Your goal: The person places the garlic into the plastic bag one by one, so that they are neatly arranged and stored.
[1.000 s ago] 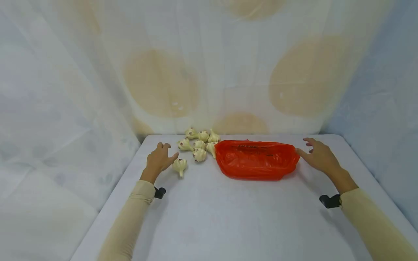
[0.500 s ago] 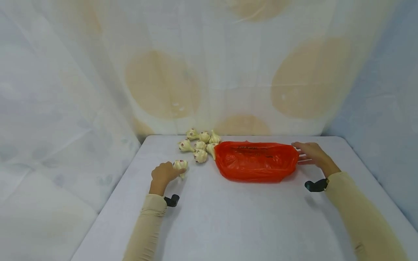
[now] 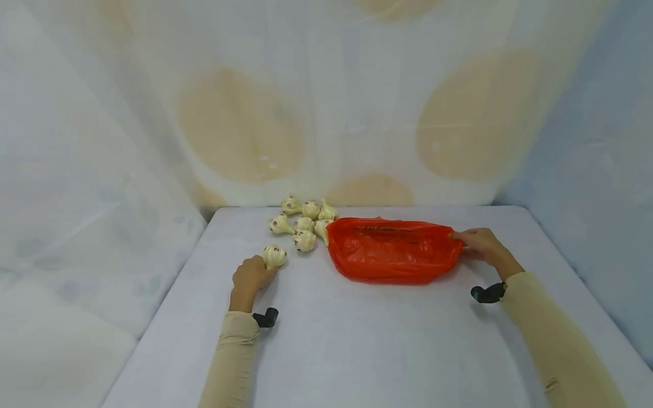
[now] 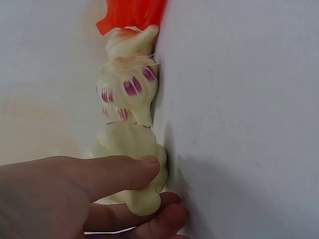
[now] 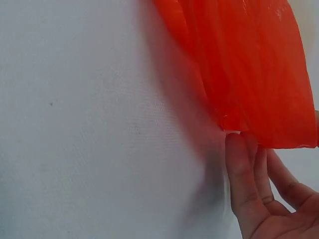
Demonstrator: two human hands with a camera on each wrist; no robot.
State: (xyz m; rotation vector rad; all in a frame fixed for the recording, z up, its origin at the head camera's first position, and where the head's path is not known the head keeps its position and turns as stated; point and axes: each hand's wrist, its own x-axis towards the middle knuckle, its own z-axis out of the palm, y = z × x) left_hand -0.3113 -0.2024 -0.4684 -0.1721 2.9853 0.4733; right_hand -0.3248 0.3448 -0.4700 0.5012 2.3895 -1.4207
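My left hand [image 3: 252, 277] pinches a pale garlic bulb [image 3: 275, 256] at the left of the table. In the left wrist view the thumb lies across the bulb [image 4: 130, 142] and the fingers curl beneath its stem. My right hand [image 3: 482, 246] is at the right end of a red plastic bag [image 3: 393, 272], which lies on its side with dark print showing. One digit overlaps the bag's rim there. From the right wrist, the fingers [image 5: 241, 169] show under the edge of the bag [image 5: 259, 74], partly hidden by the plastic.
Several more garlic bulbs [image 3: 304, 241] cluster near the table's back edge, against the bag's left end. The white table [image 3: 357, 345] is bounded by a spotted curtain [image 3: 352, 113] behind and pale sheets on both sides.
My left hand came down to the nearest garlic bulb, its fingers closing around the stem. My right hand moved inward from beside the bag and took its right rim. The head view shifted slightly.
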